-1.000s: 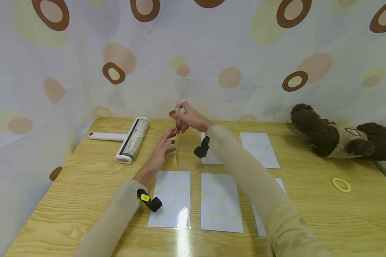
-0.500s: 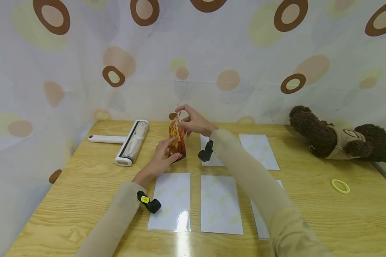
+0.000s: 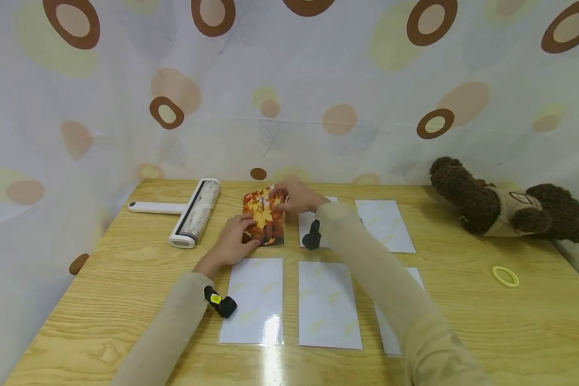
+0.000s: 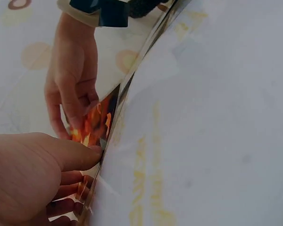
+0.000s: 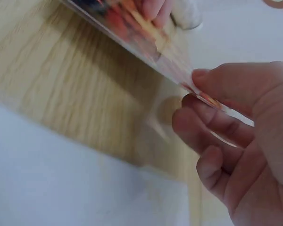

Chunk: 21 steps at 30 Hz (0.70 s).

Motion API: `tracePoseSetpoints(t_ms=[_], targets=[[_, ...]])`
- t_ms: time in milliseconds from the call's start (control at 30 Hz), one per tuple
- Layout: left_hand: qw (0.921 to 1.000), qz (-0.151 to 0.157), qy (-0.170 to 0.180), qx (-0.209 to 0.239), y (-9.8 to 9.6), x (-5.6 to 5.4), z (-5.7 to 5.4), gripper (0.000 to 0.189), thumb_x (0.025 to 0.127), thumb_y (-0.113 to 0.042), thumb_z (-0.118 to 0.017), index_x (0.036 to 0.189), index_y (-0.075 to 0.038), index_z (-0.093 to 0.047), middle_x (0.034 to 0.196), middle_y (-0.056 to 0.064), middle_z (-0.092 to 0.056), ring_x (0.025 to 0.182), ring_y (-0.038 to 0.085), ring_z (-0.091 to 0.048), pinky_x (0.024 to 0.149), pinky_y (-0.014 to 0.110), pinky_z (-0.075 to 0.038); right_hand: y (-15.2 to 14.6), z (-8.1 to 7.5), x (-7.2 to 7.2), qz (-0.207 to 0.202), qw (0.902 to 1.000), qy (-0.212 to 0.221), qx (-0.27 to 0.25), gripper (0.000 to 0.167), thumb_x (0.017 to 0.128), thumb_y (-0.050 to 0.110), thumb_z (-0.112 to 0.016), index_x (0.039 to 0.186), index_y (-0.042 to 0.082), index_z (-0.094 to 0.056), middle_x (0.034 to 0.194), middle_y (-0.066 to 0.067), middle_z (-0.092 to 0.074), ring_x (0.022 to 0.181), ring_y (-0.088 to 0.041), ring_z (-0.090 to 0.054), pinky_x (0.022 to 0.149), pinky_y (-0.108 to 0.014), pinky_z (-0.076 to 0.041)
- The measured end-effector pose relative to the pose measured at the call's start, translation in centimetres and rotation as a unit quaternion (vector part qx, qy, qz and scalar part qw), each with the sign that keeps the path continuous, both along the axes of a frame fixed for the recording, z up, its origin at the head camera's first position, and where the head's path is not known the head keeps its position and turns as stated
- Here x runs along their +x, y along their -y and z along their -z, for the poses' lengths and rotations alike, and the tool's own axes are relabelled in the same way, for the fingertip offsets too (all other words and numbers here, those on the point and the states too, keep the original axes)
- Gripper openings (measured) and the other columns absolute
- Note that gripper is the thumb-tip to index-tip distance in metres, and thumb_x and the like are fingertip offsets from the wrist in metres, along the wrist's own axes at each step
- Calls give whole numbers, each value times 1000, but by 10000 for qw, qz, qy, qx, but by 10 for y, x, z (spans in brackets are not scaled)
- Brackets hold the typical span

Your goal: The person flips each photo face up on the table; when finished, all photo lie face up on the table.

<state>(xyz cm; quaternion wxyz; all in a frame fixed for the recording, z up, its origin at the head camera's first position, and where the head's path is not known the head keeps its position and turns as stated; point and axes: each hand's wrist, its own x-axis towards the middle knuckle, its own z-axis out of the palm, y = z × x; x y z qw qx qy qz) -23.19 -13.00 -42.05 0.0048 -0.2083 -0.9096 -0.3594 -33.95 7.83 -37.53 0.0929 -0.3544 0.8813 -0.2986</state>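
A photo card printed with yellow and red autumn leaves is at the back of the table, picture side up. My right hand pinches its far right edge between thumb and fingers; the right wrist view shows the photo card tilted, with that edge raised above the wood. At its lower left, my left hand touches the picture with its fingers, the thumb beside the near edge. In the left wrist view, a white sheet fills much of the frame, and the photo card is partly hidden.
Several white sheets with faint yellow marks lie in rows on the wooden table. A white-handled lint roller lies at the left. To the right are a brown teddy bear and a yellow ring.
The card stood edge-on, then turned its leaf picture into view and has tipped down toward the table. My right hand came down with it; my left hand moved onto its near left part.
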Motion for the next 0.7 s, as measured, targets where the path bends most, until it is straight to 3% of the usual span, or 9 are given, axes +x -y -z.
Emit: tracePoseSetpoints(t_ms=[100,200,333,500,700], targets=[[9996,-1,-61,-281,1,0,0,47,90,-11,-65,128,13,-52,142,26,-42,129,43,-37,107,54,-31,-2,6,1,75,9987,308,404,31,90,12,-67,119,3,-62,85,-12,-67,67,-15,-60,65,-26,-48],[9995,44,-29,-306,2,1,-1,47,89,-12,-66,127,13,-53,142,27,-43,129,45,-37,106,54,-32,-1,9,3,145,9957,502,768,33,92,15,-65,123,6,-59,88,-12,-67,70,-17,-62,63,-24,-47],[9995,16,-35,-306,2,2,-2,45,90,-12,-66,126,13,-54,141,28,-43,129,46,-36,107,55,-31,3,10,6,57,9931,258,1145,31,92,16,-64,122,7,-61,100,-14,-66,77,-18,-63,67,-25,-47],[9996,-20,-18,-298,4,1,-1,45,90,-14,-66,126,11,-55,141,26,-43,130,44,-35,107,55,-32,7,8,6,48,9889,8,1483,30,90,13,-65,120,9,-64,98,-14,-68,71,-17,-60,66,-25,-44],[9995,44,-125,-280,6,-1,-1,47,91,-15,-66,129,10,-53,141,26,-44,129,43,-37,107,55,-32,6,8,5,-108,9905,-124,1363,31,92,10,-57,122,8,-63,107,-16,-67,68,-14,-52,63,-22,-39]])
